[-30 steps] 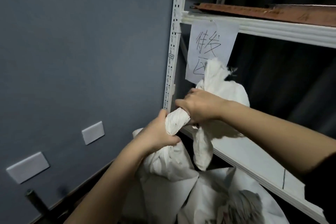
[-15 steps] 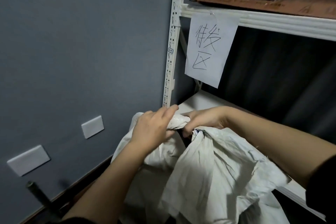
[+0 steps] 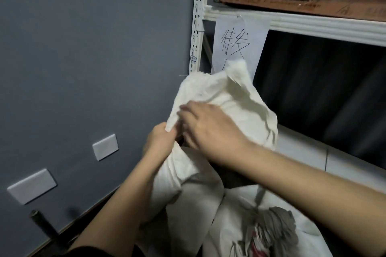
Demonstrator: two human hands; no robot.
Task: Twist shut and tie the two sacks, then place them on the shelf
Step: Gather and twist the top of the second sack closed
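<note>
Both hands up at the neck of the white sack (image 3: 227, 98), arms bare.

The left hand (image 3: 159, 142) is clenched around the sack's bunched neck, knuckles up, its forearm rising from the lower left with a dark sleeve edge at the bottom. The right hand (image 3: 211, 129) lies just beside it, on the sack's loose upper cloth, palm down, fingers (image 3: 188, 110) spread and blurred; whether they pinch the cloth is unclear. Its forearm stretches in from the lower right, crossing in front of the sack.

Grey-blue wall (image 3: 83, 48) left of white slotted upright (image 3: 198, 16); two white blank plates (image 3: 105, 146) on wall, lower left; dark curtain (image 3: 313, 89) right of upright.
</note>
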